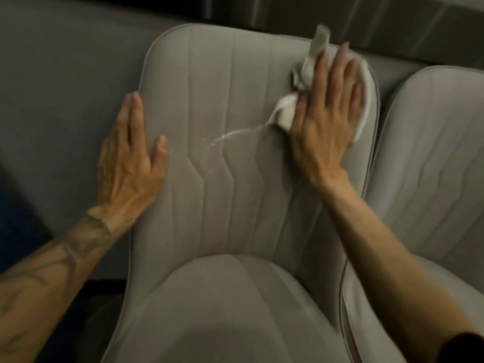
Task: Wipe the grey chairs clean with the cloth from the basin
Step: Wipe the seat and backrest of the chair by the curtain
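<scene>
Much of the cloth (307, 74) lies hidden under the right hand (327, 121) — its loose ends are smeared by blur. The second grey chair (432, 158), on the right, is cut off by the edge, the near seat (222, 310) runs off the bottom — and the dark far strip (340, 11) is unreadable.

Dim, muted light
Plain grey surface (52, 61) behind, dark band (340, 11) along the top, dark blue floor (15, 231) lower left.

Dim warm light, soft overall, motion blur, wide-angle bend at edges
</scene>
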`<state>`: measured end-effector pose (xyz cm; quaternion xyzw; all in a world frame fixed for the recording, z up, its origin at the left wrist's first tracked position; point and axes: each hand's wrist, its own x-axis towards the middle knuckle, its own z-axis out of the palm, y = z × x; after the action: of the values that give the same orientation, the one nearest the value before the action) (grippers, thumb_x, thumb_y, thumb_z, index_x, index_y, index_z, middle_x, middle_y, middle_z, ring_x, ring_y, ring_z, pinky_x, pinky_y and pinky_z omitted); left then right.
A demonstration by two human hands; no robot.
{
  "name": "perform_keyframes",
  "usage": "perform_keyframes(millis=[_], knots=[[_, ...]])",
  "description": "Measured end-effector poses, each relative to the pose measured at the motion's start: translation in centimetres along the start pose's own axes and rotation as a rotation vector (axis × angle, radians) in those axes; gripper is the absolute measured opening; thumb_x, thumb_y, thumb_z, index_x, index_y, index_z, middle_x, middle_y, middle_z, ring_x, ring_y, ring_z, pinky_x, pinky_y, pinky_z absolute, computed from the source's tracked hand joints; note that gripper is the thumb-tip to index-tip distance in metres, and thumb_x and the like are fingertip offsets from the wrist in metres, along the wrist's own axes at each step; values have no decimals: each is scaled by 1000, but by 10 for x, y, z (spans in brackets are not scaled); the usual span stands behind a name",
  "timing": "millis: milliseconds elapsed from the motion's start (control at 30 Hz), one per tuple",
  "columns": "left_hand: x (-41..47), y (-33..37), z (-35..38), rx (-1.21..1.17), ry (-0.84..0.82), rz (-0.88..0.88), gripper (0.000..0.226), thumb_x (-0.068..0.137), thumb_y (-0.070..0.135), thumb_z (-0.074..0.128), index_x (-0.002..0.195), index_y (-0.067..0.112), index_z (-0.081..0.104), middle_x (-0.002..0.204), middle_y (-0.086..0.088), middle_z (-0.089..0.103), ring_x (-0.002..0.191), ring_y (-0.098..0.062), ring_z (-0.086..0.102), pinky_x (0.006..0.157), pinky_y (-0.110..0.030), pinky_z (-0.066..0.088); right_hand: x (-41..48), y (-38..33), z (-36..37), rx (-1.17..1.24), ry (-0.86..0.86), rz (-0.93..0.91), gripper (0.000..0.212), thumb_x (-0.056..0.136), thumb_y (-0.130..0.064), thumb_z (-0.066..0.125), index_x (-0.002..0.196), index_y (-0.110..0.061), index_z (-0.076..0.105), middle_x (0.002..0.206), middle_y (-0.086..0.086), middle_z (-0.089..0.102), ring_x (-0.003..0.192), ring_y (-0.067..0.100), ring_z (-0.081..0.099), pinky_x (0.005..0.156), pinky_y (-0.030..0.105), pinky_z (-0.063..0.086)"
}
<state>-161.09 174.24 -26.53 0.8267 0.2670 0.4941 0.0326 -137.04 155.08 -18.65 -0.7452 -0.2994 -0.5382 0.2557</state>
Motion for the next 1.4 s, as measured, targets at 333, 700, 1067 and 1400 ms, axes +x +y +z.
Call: perform_keyframes(millis=[333, 700, 1067, 1400], knots=[[-2, 11, 14, -57, 93, -28, 64, 109, 31, 36, 168, 22, 14, 173, -14, 19, 139, -39, 44, 98, -57, 51, -154, 11, -20, -49, -307, -135, 66, 106, -15, 51, 164, -10, 20, 172, 14, 15, 161, 31, 11, 132, 39, 3], [-3, -5, 21, 50, 173, 151, 58, 112, 28, 28, 168, 19, 17, 175, -13, 14, 152, -34, 37, 118, -46, 36, -63, -4, -7, -46, -134, -86, 60, 111, -33, 35, 166, -19, 15, 173, 10, 14, 161, 32, 10, 132, 44, 4], [-3, -1, 19, 47, 184, 164, 57, 112, 24, 31, 167, 14, 20, 173, -16, 20, 153, -29, 35, 119, -41, 36, 23, 3, 14, -20, 50, -24, 54, 112, -39, 28, 163, -20, 28, 169, 11, 30, 157, 34, 26, 129, 46, 14], [-4, 2, 14, 48, 161, 142, 58, 111, 22, 34, 167, 14, 20, 173, -16, 19, 153, -32, 35, 119, -45, 35, -191, 22, -31, -26, -466, -275, 63, 107, -22, 31, 166, -19, 8, 175, 6, 5, 162, 25, 4, 131, 37, -2]])
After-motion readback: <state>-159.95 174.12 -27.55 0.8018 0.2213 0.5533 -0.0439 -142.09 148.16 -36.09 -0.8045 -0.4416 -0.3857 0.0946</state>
